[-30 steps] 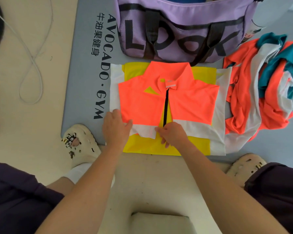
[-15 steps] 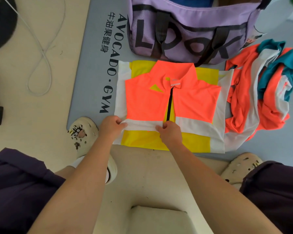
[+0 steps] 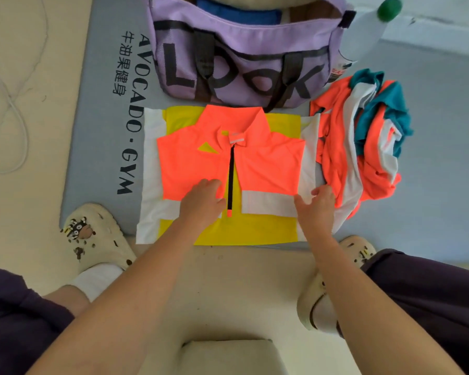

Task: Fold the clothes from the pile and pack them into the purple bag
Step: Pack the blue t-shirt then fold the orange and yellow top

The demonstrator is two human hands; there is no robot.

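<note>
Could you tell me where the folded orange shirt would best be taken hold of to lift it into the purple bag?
Probably a grip on both short side edges of the orange shirt, coming in from left and right: it lies flat and folded, so its middle gives nothing to pinch. The left hand rests near its centre.

Down on the beige floor (image 3: 228,288) lies a grey gym mat (image 3: 100,147), printed "AVOCADO · GYM" along its edge, out to the left of the left grip (image 3: 202,203). Right under both grips, flat on the mat, sits the folded orange, white and yellow shirt (image 3: 268,163). Just beyond the right grip (image 3: 316,209), touching the shirt's edge, the pile (image 3: 363,147) of orange, white and teal clothes is heaped on the mat. Past both grips stands the purple bag (image 3: 244,69). Far left, a white cable (image 3: 11,104) loops on bare floor.
</note>
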